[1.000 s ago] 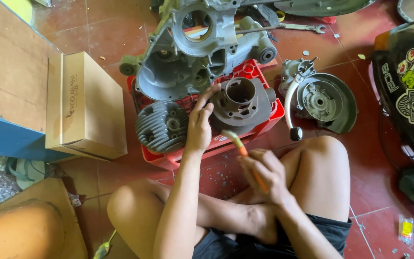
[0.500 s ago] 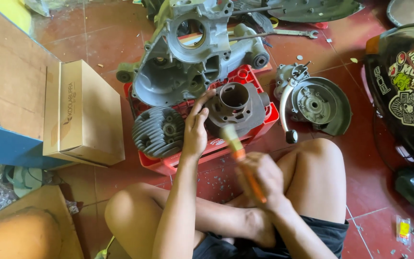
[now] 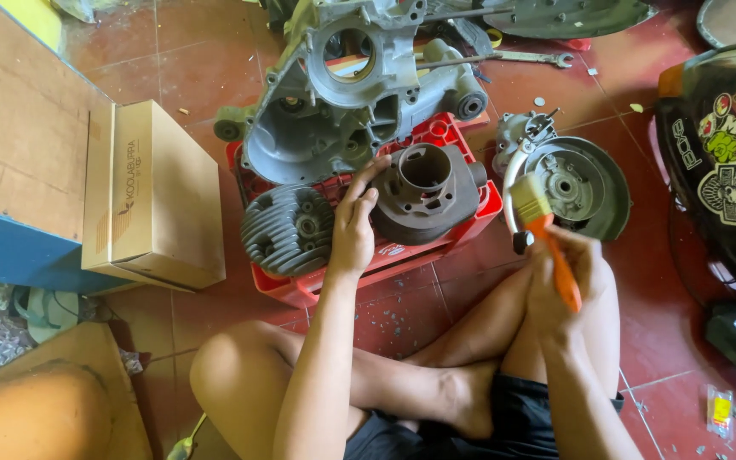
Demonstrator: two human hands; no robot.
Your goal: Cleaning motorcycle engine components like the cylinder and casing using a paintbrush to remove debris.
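Note:
I sit cross-legged on a red tiled floor. My left hand [image 3: 353, 226] rests against the side of a dark engine cylinder [image 3: 426, 192] that stands in a red plastic crate [image 3: 308, 288]. A finned cylinder head [image 3: 287, 228] lies in the crate just left of that hand. Behind both leans a large grey engine crankcase [image 3: 351, 94]. My right hand [image 3: 566, 281] is shut on a paintbrush [image 3: 543, 230] with an orange handle, bristles up, held above my right knee and to the right of the crate.
A round grey flywheel cover [image 3: 568, 183] lies right of the crate. A cardboard box [image 3: 151, 196] sits at the left beside a wooden board [image 3: 19, 128]. A black helmet with stickers [image 3: 726, 162] is at the right edge. A spanner [image 3: 521, 58] lies at the top.
My right hand has swung the paintbrush away from the crate to the right and upward. My left hand stays on the cylinder. The view has shifted slightly.

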